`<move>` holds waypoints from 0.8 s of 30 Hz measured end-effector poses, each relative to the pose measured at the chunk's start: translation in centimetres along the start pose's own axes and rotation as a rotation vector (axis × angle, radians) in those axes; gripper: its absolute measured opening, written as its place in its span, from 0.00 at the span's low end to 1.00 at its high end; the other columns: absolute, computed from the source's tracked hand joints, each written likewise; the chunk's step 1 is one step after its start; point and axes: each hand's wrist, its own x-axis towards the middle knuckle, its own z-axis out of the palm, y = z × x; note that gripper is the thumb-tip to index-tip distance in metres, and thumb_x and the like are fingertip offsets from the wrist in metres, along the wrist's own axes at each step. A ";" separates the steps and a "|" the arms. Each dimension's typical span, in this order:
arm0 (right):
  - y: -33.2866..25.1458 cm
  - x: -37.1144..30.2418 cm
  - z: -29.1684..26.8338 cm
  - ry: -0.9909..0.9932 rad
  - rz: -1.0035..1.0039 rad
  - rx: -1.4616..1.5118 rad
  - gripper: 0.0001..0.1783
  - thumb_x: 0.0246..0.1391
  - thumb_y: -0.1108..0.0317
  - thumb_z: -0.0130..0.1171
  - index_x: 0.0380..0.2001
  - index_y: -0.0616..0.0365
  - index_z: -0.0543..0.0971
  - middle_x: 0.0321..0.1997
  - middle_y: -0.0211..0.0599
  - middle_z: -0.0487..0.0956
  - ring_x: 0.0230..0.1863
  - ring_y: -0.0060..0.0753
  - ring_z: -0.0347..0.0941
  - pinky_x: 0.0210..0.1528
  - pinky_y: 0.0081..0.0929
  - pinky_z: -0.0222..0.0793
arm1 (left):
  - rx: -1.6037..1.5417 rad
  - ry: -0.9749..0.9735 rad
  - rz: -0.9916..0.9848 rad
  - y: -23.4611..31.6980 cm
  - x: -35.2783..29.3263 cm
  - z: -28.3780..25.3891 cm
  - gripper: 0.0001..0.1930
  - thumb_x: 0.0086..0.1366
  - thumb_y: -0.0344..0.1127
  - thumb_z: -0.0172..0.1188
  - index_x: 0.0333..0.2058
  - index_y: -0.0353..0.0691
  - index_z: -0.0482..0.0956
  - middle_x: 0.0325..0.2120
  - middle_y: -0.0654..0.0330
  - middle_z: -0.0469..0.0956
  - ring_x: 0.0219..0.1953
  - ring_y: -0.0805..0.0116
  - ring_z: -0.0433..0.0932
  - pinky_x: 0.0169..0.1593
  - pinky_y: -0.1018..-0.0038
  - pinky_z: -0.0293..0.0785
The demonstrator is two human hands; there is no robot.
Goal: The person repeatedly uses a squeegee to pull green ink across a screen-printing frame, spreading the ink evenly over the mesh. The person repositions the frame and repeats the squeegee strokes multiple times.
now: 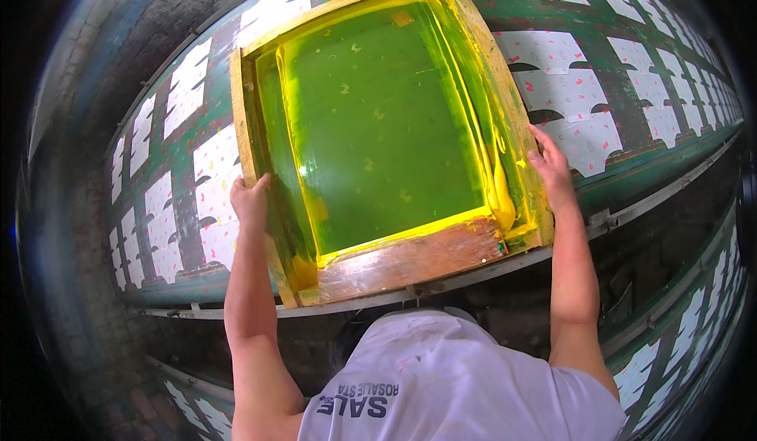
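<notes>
A wooden screen printing frame [348,4] with green mesh [378,125] lies tilted over the long green table in front of me. Its left rail is in the grip of my left hand [251,199], thumb over the top. My right hand [554,171] holds the outer side of the right rail, fingers pointing up along it. Thick yellow ink [498,191] is pooled inside the right edge, with a thinner yellow line down the left. Across the near end of the frame rests a wooden squeegee board [410,259], its far edge coated yellow.
White printed cut sheets [564,98] with small red marks lie in rows on the green table [631,174], to the right and left. A metal rail [654,204] runs along its near edge. Behind me, more sheets [639,370] lie on another table.
</notes>
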 end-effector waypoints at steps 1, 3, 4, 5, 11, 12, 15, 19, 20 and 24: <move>-0.8 -0.2 0.6 0.034 0.017 -0.247 0.36 0.71 0.57 0.69 0.76 0.61 0.74 0.76 0.46 0.76 0.76 0.46 0.71 0.80 0.41 0.63 | 0.013 -0.004 -0.010 -0.2 0.2 0.1 0.22 0.61 0.42 0.82 0.43 0.29 0.87 0.36 0.53 0.87 0.37 0.62 0.83 0.44 0.63 0.79; -2.9 -2.4 2.6 0.063 -0.274 -0.580 0.35 0.66 0.60 0.72 0.73 0.57 0.77 0.74 0.48 0.77 0.75 0.52 0.71 0.78 0.46 0.66 | 0.066 -0.028 -0.003 -0.5 0.4 0.2 0.27 0.61 0.47 0.81 0.44 0.27 0.85 0.39 0.45 0.87 0.42 0.51 0.85 0.50 0.58 0.79; -4.3 -4.1 3.9 0.089 -0.396 -0.756 0.35 0.64 0.61 0.73 0.72 0.54 0.78 0.73 0.49 0.77 0.75 0.56 0.71 0.78 0.48 0.67 | 0.075 -0.049 -0.021 -0.8 0.5 0.4 0.29 0.61 0.49 0.81 0.44 0.25 0.85 0.41 0.42 0.87 0.45 0.45 0.86 0.53 0.55 0.80; -5.7 -6.2 5.1 -0.073 -0.364 -0.649 0.35 0.59 0.62 0.76 0.70 0.53 0.80 0.72 0.49 0.77 0.74 0.57 0.72 0.77 0.49 0.67 | 0.088 -0.068 -0.027 -1.0 0.6 0.6 0.29 0.60 0.50 0.81 0.44 0.26 0.84 0.40 0.42 0.87 0.45 0.45 0.86 0.53 0.55 0.80; -11.6 -13.2 12.5 -0.666 -0.617 -0.535 0.31 0.52 0.64 0.79 0.61 0.49 0.86 0.66 0.39 0.81 0.68 0.50 0.78 0.70 0.49 0.75 | 0.223 -0.100 -0.089 -1.4 0.9 1.9 0.31 0.60 0.55 0.79 0.44 0.28 0.84 0.44 0.39 0.86 0.49 0.39 0.85 0.56 0.50 0.80; -12.1 -13.1 13.0 -0.630 -0.596 -0.574 0.29 0.53 0.66 0.77 0.60 0.50 0.86 0.64 0.39 0.82 0.66 0.49 0.79 0.70 0.48 0.76 | 0.215 -0.096 -0.079 -1.3 0.7 1.9 0.31 0.61 0.55 0.78 0.45 0.28 0.84 0.44 0.39 0.86 0.49 0.38 0.85 0.57 0.49 0.80; -13.0 -12.7 14.3 -0.545 -0.576 -0.658 0.26 0.55 0.71 0.70 0.60 0.51 0.86 0.57 0.39 0.84 0.62 0.48 0.81 0.67 0.46 0.78 | 0.221 -0.079 -0.071 -0.4 0.0 1.8 0.31 0.62 0.55 0.77 0.45 0.28 0.84 0.45 0.38 0.85 0.50 0.36 0.85 0.58 0.48 0.80; -14.3 -12.4 17.1 -0.501 -0.591 -0.714 0.23 0.57 0.74 0.63 0.56 0.53 0.87 0.55 0.39 0.86 0.58 0.49 0.83 0.62 0.46 0.79 | 0.212 -0.020 -0.062 0.7 -0.9 2.0 0.31 0.64 0.56 0.75 0.46 0.28 0.84 0.46 0.37 0.85 0.50 0.35 0.85 0.58 0.47 0.81; -14.8 -12.3 18.2 -0.493 -0.590 -0.720 0.22 0.57 0.75 0.63 0.55 0.54 0.88 0.54 0.39 0.86 0.57 0.49 0.84 0.61 0.47 0.80 | 0.205 0.012 -0.060 0.9 -0.8 1.9 0.31 0.64 0.56 0.74 0.46 0.28 0.84 0.46 0.37 0.85 0.50 0.34 0.85 0.57 0.46 0.81; -16.9 -10.4 21.2 -0.660 -0.430 -0.816 0.22 0.55 0.76 0.61 0.53 0.55 0.89 0.51 0.44 0.89 0.53 0.52 0.86 0.58 0.49 0.81 | 0.236 -0.034 -0.081 1.5 -0.8 1.5 0.30 0.67 0.57 0.71 0.45 0.28 0.84 0.46 0.38 0.84 0.51 0.38 0.84 0.57 0.47 0.81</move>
